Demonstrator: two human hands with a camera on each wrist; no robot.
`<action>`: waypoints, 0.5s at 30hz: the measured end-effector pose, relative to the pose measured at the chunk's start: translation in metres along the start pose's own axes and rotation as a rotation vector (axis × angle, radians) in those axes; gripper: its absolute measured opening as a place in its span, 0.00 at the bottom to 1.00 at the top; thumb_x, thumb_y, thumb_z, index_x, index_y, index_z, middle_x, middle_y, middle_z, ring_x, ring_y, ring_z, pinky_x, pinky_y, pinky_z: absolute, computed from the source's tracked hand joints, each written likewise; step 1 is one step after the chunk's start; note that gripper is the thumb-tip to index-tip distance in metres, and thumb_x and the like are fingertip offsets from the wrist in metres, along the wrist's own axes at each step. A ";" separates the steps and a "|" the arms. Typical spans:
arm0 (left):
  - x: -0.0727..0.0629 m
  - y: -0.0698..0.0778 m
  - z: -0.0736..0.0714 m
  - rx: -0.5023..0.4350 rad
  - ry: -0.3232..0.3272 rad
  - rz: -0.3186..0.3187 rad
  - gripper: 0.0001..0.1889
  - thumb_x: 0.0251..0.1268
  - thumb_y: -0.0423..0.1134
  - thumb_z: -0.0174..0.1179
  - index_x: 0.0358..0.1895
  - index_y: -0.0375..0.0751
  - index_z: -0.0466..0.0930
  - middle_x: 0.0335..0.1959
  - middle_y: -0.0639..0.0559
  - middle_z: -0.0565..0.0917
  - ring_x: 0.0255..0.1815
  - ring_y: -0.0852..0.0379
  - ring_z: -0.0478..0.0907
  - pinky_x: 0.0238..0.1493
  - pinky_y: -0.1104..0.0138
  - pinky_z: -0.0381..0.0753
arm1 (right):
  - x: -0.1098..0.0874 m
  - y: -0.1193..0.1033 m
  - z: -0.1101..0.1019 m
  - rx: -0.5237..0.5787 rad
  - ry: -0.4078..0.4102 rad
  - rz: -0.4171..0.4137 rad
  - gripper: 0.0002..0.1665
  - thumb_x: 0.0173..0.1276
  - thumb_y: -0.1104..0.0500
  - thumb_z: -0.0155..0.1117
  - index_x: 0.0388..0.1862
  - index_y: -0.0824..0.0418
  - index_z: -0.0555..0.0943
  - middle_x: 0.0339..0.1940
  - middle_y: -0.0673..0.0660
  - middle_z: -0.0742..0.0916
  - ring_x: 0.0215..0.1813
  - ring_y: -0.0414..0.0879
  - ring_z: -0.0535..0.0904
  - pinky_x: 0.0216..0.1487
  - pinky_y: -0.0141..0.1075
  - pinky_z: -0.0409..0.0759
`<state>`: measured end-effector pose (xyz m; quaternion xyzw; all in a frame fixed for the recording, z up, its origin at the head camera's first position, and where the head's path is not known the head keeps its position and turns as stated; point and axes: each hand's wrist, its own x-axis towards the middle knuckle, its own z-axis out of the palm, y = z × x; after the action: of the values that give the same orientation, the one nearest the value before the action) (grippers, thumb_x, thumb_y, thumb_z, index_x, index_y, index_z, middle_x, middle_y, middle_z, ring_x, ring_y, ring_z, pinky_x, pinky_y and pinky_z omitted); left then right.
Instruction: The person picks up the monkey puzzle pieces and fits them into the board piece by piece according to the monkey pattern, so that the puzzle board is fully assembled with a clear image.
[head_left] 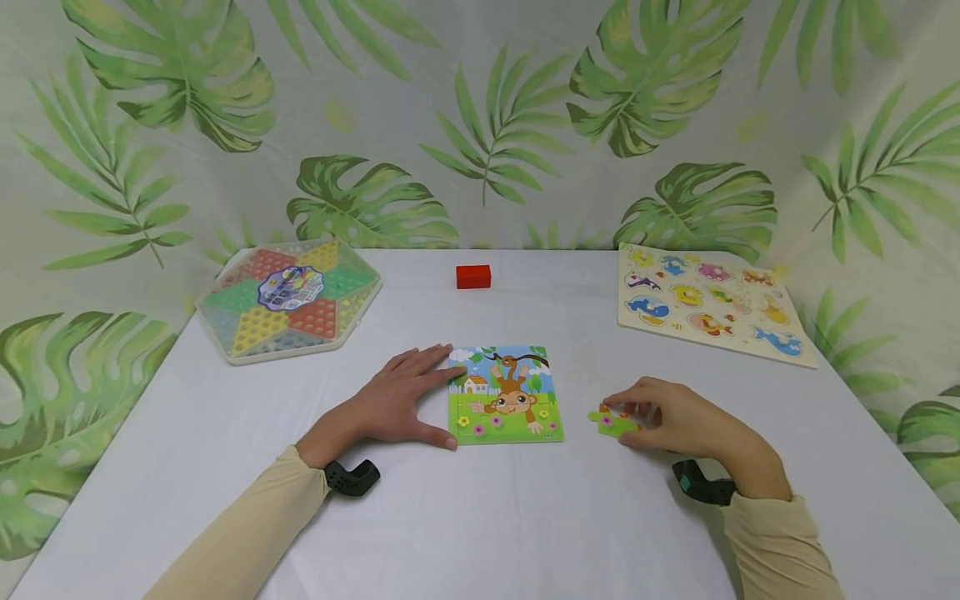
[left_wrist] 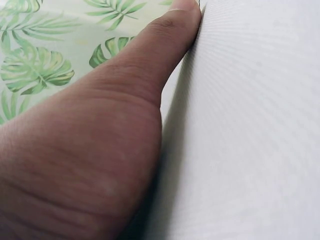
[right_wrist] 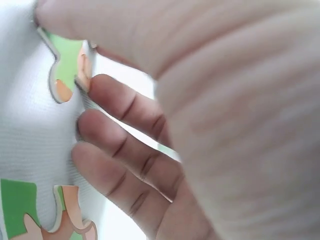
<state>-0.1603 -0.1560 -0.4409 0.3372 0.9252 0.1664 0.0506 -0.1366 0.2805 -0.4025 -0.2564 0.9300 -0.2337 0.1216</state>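
Observation:
A square monkey jigsaw puzzle (head_left: 506, 396) lies flat at the middle of the table. My left hand (head_left: 401, 400) rests at its left side with fingers spread. The index finger reaches over the board's left part, and the thumb touches its lower left corner. In the left wrist view, the left thumb (left_wrist: 165, 30) lies straight along the white cloth. To the right of the board, my right hand (head_left: 678, 421) pinches a green puzzle piece (head_left: 611, 423) at the tabletop. Its other fingers curl loosely beside another green-and-brown piece (right_wrist: 20, 202), seen in the right wrist view.
A red block (head_left: 473, 277) sits behind the board. At the back left lies a hexagonal Chinese checkers board (head_left: 322, 292) in clear plastic. A sea-animal peg puzzle (head_left: 667, 329) lies at the back right. Leaf-print cloth (head_left: 510, 125) hangs behind the table.

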 end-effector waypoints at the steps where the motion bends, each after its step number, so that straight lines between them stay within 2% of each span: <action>1: 0.000 0.000 0.000 -0.003 0.000 -0.001 0.56 0.48 0.79 0.66 0.81 0.58 0.61 0.85 0.48 0.52 0.86 0.50 0.48 0.84 0.48 0.47 | 0.000 0.000 0.000 0.002 0.002 -0.001 0.26 0.62 0.50 0.79 0.59 0.52 0.87 0.41 0.45 0.83 0.39 0.37 0.74 0.38 0.30 0.77; 15: -0.001 0.001 -0.001 -0.008 0.005 0.004 0.56 0.49 0.79 0.66 0.81 0.58 0.62 0.85 0.48 0.52 0.86 0.49 0.48 0.83 0.47 0.47 | 0.003 -0.003 0.004 -0.006 0.035 -0.026 0.24 0.63 0.50 0.79 0.57 0.51 0.87 0.39 0.44 0.84 0.35 0.35 0.75 0.35 0.29 0.77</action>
<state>-0.1589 -0.1563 -0.4398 0.3383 0.9240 0.1711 0.0494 -0.1363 0.2751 -0.4052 -0.2645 0.9293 -0.2371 0.1015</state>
